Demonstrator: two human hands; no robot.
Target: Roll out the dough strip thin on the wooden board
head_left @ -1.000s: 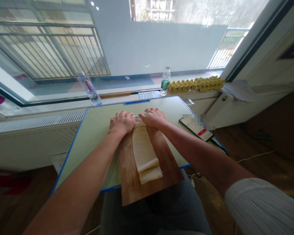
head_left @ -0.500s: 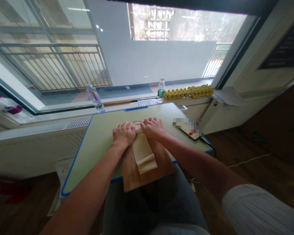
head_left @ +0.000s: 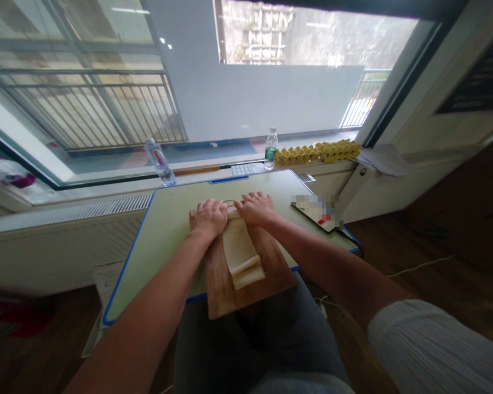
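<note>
A long cream-coloured strip (head_left: 242,249), like dough or soft cloth, lies lengthwise on a wooden board (head_left: 225,303). Its near end is folded over in a crease. At the board's far end, my left hand (head_left: 208,217) is on the left of the strip, palm down with fingers curled over. My right hand (head_left: 254,208) mirrors it on the right, its thumb side by the strip's edge. Between the hands a pale band crosses the strip's far end. Whatever is under the palms and fingers is hidden, so I cannot tell what they grip.
The board rests on a pale green table (head_left: 160,241) with blue edging, its near end overhanging my lap. A flat device (head_left: 318,213) with a black cable lies at right. Two bottles, one green-labelled (head_left: 270,150), and a yellow wavy stack (head_left: 318,154) stand along the windowsill.
Both hands stay at the board's far end, with hardly any shift along the strip. The whole view has tilted very slightly.
</note>
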